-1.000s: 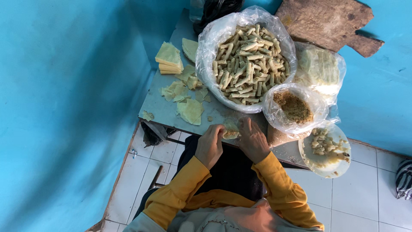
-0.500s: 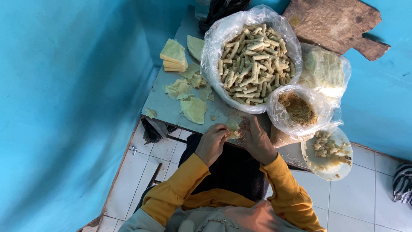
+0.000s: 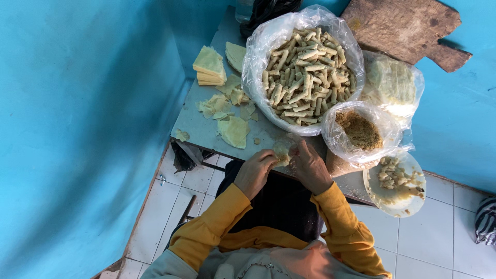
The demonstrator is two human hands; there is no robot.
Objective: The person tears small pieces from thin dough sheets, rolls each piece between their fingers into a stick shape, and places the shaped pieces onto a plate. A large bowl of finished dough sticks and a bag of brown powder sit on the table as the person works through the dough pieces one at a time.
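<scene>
Beyond the fingertips, farthest from the person: grey table (image 3: 199,124), set in a corner of blue wall, bearing all items below
- Wooden board (image 3: 403,28), brown and worn, far beyond the right fingers, at the wall
- Large bag of rolled pastry sticks (image 3: 305,67), clear plastic, open-topped, just beyond both sets of fingers
- Bag of pale wrappers (image 3: 392,82), clear plastic, beyond and outward of the right fingers
- Bag of brown filling (image 3: 359,129), smaller, open, just beside the right fingers on their outer side
- White plate (image 3: 395,199) with lumps of filling, outward of the right wrist
- Stack of wrapper sheets (image 3: 209,67), pale yellow, well beyond the left fingers
- Loose wrapper pieces (image 3: 232,129), scattered just beyond the left fingers
- Left hand (image 3: 254,173), yellow sleeve; fingers curled, pinching the wrapper piece from its side
- Right hand (image 3: 310,168), yellow sleeve; fingers bent, pressing the same piece
- Wrapper piece (image 3: 281,152), small, pale, held between the two sets of fingertips at the table's near edge
</scene>
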